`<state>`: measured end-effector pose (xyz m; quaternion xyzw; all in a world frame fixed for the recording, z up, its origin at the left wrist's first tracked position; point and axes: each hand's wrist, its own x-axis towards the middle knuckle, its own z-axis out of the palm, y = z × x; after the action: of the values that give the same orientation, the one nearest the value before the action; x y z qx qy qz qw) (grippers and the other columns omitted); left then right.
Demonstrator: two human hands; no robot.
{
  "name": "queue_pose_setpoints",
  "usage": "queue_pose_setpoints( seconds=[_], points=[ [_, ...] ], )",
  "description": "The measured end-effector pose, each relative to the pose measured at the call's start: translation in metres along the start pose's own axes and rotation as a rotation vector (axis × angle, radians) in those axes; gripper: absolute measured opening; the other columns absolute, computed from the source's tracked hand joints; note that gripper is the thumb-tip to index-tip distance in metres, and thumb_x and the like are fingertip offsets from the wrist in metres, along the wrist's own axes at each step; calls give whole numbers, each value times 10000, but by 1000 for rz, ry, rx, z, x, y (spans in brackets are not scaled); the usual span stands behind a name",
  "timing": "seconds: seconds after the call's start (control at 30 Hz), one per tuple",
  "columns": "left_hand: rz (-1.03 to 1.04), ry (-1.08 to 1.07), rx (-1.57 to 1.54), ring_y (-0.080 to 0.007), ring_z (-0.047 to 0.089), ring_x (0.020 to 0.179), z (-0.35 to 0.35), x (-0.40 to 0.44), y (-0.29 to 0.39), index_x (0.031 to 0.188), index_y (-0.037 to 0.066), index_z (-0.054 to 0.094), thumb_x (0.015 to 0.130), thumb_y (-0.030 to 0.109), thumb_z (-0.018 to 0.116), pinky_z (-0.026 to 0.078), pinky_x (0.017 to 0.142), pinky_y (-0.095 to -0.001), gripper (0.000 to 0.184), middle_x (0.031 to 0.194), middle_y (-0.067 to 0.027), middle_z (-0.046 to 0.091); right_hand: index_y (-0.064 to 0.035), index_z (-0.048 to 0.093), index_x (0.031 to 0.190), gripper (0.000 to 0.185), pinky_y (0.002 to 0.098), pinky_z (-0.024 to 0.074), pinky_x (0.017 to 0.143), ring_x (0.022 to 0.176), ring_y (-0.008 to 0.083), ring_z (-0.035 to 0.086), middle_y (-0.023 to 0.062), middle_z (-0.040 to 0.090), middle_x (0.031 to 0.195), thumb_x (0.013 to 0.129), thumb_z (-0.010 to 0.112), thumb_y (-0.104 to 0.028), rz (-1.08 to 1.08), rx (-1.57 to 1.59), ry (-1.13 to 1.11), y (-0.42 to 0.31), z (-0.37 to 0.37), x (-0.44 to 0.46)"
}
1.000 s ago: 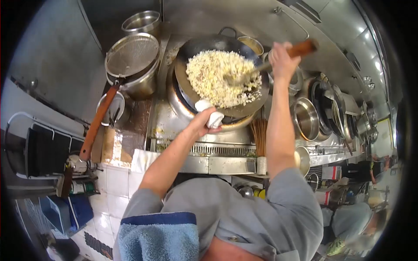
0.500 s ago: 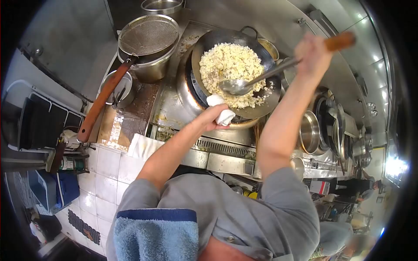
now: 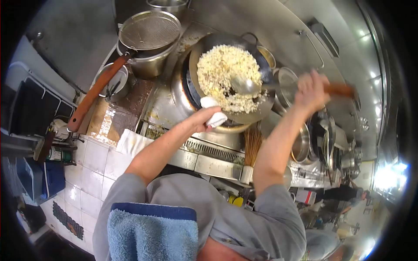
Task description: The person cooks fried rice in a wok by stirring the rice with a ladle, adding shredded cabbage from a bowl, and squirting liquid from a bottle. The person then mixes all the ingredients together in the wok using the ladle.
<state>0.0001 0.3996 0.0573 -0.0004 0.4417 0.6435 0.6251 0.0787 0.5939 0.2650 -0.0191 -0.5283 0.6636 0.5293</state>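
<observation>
Has swung ladle (image 3: 248,86) nearly crosswise lengthwise since earlier, pointing bowl-first leftward, gripped in right fingers (image 3: 306,81). Clasps cloth (image 3: 217,119) at wok (image 3: 249,117) in left fingers (image 3: 209,113).

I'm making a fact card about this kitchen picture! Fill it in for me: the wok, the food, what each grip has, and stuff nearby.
Wok: dark and round, with food inside
Food: small pale yellow and white bits; exact kind unclear
Left grip: white cloth, at the wok's near rim
Right grip: ladle, by its handle; its bowl is at the food
Left of wok: strainer over a metal pot
On gray shirt: blue towel
</observation>
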Motion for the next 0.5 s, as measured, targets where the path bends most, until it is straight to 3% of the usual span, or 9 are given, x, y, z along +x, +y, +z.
queue_pose_setpoints(
  seconds=[0.07, 0.13, 0.17, 0.23, 0.33, 0.37, 0.4, 0.43, 0.5],
  points=[
    [27, -1, -18, -91, 451, 396, -2, 4, -2, 768, 137, 558, 818, 271, 515, 260, 299, -247, 149, 573, 13, 534, -89, 431, 683, 272, 271, 251, 357, 365, 130, 302, 17, 354, 493, 897, 455, -255, -38, -12, -293, -1, -33, 5],
    [23, -73, -20, -88, 475, 440, -9, 6, -9, 784, 146, 561, 816, 272, 522, 276, 319, -239, 136, 595, 14, 547, -118, 427, 675, 210, 255, 220, 347, 374, 111, 295, 11, 358, 494, 859, 508, -178, -31, 222, -280, 43, -28, 18],
    [-3, -55, -17, -86, 480, 453, -10, 8, -9, 785, 148, 560, 815, 271, 526, 282, 326, -237, 132, 602, 16, 550, -132, 424, 671, 202, 246, 205, 342, 378, 102, 291, 8, 359, 495, 839, 534, -140, -29, 329, -260, 50, -29, 18],
    [-18, -15, -2, -83, 502, 489, -4, 7, -2, 801, 157, 555, 816, 275, 532, 306, 346, -233, 121, 633, 21, 559, -100, 450, 664, 168, 247, 231, 345, 372, 111, 318, 20, 407, 503, 820, 513, -100, -293, -196, 109, 1, 19, 55],
    [1, 22, -2, -99, 540, 534, -3, 4, -3, 823, 152, 549, 816, 284, 537, 338, 368, -233, 132, 669, 14, 569, -77, 458, 641, 161, 245, 248, 346, 364, 112, 340, 23, 412, 498, 792, 512, -57, -283, -129, -55, -34, -1, 86],
    [2, 44, -24, -112, 548, 543, -3, 3, -1, 831, 144, 546, 817, 275, 536, 364, 382, -243, 133, 673, 4, 571, -88, 414, 592, 221, 247, 237, 344, 345, 102, 320, -1, 354, 468, 781, 516, -35, -299, -119, 201, -9, 7, 77],
    [-2, 61, -45, -125, 557, 552, -2, 3, -1, 839, 135, 542, 818, 267, 535, 391, 396, -254, 133, 677, -6, 573, -59, 409, 620, 201, 253, 236, 325, 338, 100, 323, -10, 364, 466, 757, 539, 9, -238, -74, 364, 30, 13, 70],
    [-13, 76, -69, -138, 566, 561, 1, 3, -4, 847, 127, 538, 819, 258, 535, 418, 410, -265, 134, 681, -16, 575, -65, 406, 624, 209, 247, 240, 321, 338, 95, 321, -10, 362, 462, 760, 557, -11, -102, 19, 119, 61, -18, 85],
    [-21, 24, -110, -167, 581, 583, 2, 7, -5, 867, 108, 528, 824, 230, 526, 469, 460, -302, 130, 684, -40, 576, -75, 407, 623, 218, 236, 233, 318, 333, 85, 317, -16, 353, 457, 751, 570, -8, 79, 19, 2, 36, 1, 92]
  ],
)
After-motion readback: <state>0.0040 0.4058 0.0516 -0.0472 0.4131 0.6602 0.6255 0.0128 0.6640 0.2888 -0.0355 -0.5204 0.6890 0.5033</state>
